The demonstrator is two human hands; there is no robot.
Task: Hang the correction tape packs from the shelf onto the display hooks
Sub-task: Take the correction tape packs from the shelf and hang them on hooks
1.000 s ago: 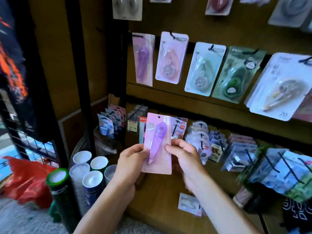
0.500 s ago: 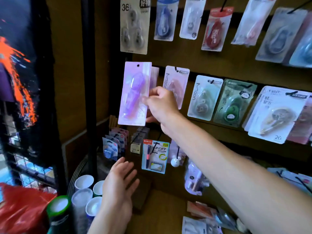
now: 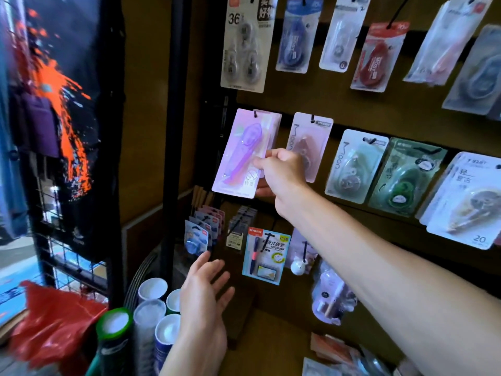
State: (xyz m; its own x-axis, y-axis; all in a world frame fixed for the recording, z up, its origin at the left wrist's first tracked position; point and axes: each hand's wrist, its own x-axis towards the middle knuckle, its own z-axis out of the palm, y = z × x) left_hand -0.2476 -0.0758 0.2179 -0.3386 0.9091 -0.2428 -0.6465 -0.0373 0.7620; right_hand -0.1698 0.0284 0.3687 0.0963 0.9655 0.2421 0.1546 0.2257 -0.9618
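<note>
A pink card pack with a purple correction tape (image 3: 238, 156) hangs tilted at the left end of the middle hook row, its top hole at a black display hook (image 3: 255, 114). My right hand (image 3: 282, 173) pinches the pack's right edge near its lower half. Behind it hang more packs of the same kind. My left hand (image 3: 204, 297) hovers lower down, fingers spread and holding nothing, in front of the lower shelf (image 3: 276, 346). More loose packs (image 3: 336, 356) lie on that shelf at the bottom right.
Other correction tape packs fill the hooks: a pink one (image 3: 309, 147) right beside my right hand, green ones (image 3: 404, 177) further right, and a top row (image 3: 295, 36). A black post (image 3: 173, 131) stands left of the display. Paper tubes (image 3: 151, 316) and a red bag (image 3: 54, 329) sit below left.
My right hand lifted the purple pack from in front of the shelf up to the left hook and set its hole there. My left hand let go of it and dropped low.
</note>
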